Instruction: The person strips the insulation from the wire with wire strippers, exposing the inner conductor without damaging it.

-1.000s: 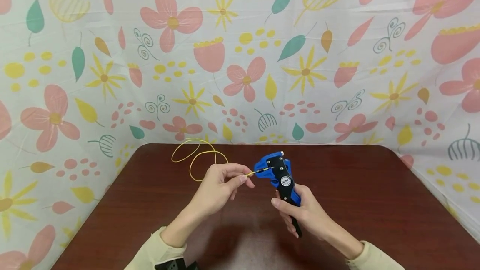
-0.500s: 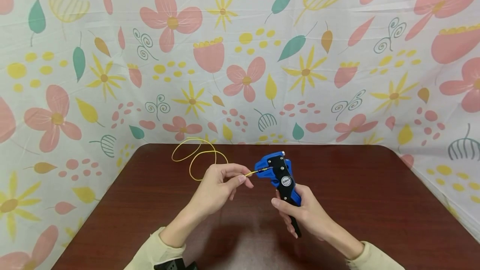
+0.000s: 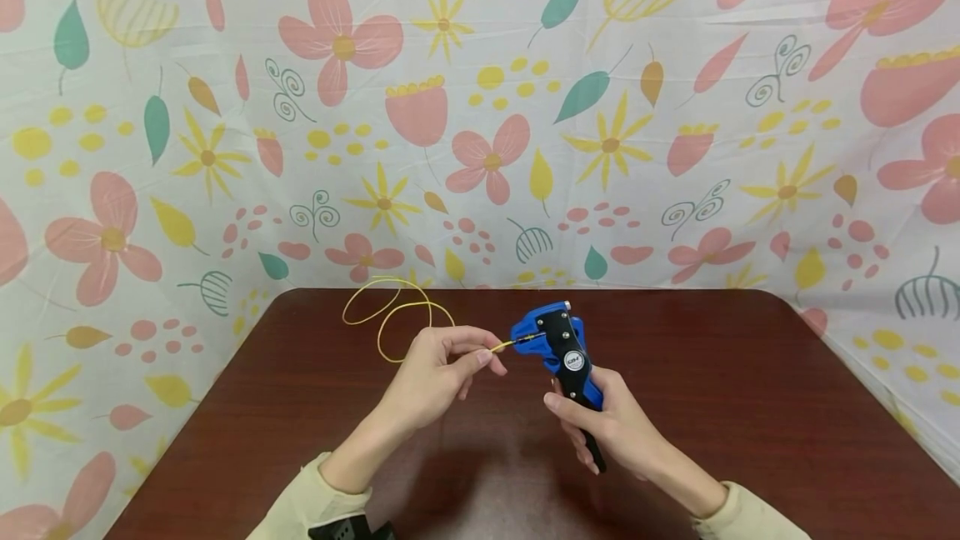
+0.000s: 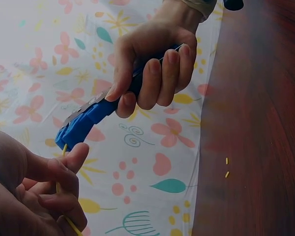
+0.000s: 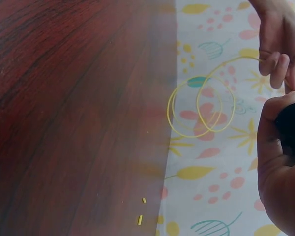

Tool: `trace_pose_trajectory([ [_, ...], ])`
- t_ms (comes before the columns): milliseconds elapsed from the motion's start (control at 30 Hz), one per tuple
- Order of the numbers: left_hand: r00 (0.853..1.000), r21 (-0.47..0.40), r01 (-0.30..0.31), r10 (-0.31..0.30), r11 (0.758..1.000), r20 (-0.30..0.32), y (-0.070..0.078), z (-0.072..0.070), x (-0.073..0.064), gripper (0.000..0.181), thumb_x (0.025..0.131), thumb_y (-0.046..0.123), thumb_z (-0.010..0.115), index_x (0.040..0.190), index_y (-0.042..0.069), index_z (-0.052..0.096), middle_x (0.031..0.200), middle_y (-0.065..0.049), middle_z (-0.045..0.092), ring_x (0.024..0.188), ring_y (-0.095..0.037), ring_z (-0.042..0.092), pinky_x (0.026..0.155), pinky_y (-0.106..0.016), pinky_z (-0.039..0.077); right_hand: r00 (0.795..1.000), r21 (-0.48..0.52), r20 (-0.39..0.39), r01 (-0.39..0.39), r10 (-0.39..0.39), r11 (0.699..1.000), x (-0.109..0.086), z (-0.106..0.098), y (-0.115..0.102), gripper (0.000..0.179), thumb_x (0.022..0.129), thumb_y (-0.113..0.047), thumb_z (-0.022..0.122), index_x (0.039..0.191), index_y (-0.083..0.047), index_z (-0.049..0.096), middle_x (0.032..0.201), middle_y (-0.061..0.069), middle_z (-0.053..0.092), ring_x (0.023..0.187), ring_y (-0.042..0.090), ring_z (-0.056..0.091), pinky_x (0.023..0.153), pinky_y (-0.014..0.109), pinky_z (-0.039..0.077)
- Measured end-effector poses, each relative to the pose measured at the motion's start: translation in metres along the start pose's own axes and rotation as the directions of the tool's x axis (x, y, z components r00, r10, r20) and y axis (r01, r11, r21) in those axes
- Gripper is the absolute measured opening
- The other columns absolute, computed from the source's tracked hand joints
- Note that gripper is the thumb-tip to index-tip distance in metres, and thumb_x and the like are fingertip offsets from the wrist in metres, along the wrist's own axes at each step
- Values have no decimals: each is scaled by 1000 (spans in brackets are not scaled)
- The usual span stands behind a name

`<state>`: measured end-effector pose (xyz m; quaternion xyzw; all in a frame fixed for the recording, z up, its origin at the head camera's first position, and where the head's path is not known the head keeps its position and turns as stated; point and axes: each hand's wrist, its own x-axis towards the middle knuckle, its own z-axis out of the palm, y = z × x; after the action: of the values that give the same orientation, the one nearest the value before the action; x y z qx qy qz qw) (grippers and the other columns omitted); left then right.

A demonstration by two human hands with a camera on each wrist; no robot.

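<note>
Between thumb and fingers, my left hand pinches a thin yellow wire close to its end. That end reaches into the front of a blue and black wire stripper; how deep it sits inside cannot be made out. My right hand grips the stripper by its handles, fingers wrapped round them, as the left wrist view also shows. Behind the left hand the rest of the wire hangs in loose loops, and the right wrist view shows these wire loops in full.
Two short yellow bits of insulation lie on the dark brown table: one piece and another piece beside it. A flower-printed cloth hangs behind the table and along its sides.
The wire stripper in my right hand has shifted very slightly to the right. My left hand and the wire look almost still.
</note>
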<state>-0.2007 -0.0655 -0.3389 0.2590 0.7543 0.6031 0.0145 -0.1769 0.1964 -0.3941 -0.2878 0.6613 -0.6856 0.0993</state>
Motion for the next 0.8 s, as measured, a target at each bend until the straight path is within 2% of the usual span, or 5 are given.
trace_pose_trajectory([
  [367, 1000, -41, -1, 1, 999, 7, 0, 1, 0, 16, 102, -6, 62, 108, 0, 75, 89, -16, 77, 49, -16, 48, 51, -23, 42, 1000, 6, -1, 23, -23, 1000, -1, 0, 1, 8, 109, -3, 52, 109, 5, 51, 62, 21, 47, 41, 31, 50, 35, 45, 48],
  [667, 1000, -2, -4, 4, 1000, 3, 2, -1, -1, 17, 103, -4, 61, 107, 2, 76, 90, -17, 77, 49, -21, 50, 49, -23, 41, 999, 7, -10, 31, -31, 999, 0, 2, 1, 8, 109, -2, 52, 108, 6, 51, 61, 21, 47, 40, 31, 50, 35, 45, 47],
  [800, 1000, 6, 10, -10, 1000, 3, 3, -1, -1, 17, 103, -4, 61, 107, 3, 76, 89, -16, 76, 49, -17, 51, 47, -23, 39, 999, 19, -10, 39, -39, 999, 0, 2, 1, 8, 109, -2, 52, 108, 6, 50, 61, 21, 47, 40, 30, 50, 34, 45, 47],
])
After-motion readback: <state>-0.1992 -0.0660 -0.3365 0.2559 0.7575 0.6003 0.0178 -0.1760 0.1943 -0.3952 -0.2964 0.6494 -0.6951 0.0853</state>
